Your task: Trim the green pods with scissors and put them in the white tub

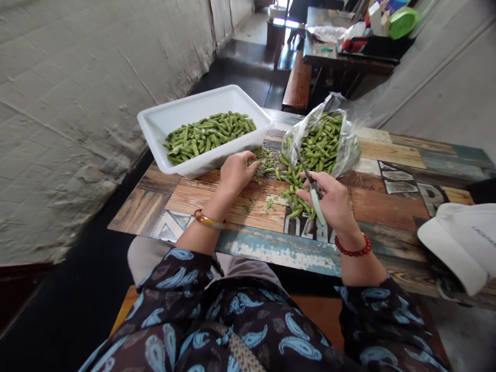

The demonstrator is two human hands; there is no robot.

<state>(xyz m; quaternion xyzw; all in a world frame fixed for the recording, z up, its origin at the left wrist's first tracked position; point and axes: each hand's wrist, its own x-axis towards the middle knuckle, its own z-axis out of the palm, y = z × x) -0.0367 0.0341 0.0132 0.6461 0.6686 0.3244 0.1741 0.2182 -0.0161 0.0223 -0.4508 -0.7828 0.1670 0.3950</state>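
My right hand is wrapped round a pair of scissors with pale green handles, the blades pointing up and away. Under and beside it lie loose green soybean pods, spilling from a clear plastic bag full of pods. My left hand is closed, thumb and fingers together, by the near right side of a white plastic tub. What its fingers hold, if anything, is too small to make out. Pods cover much of the tub's bottom. A little heap of green trimmings sits between tub and bag.
The patchwork wooden table carries a white cap at its right edge. A pale wall runs along the left. Farther back stand a bench and another table with a green bowl and clutter.
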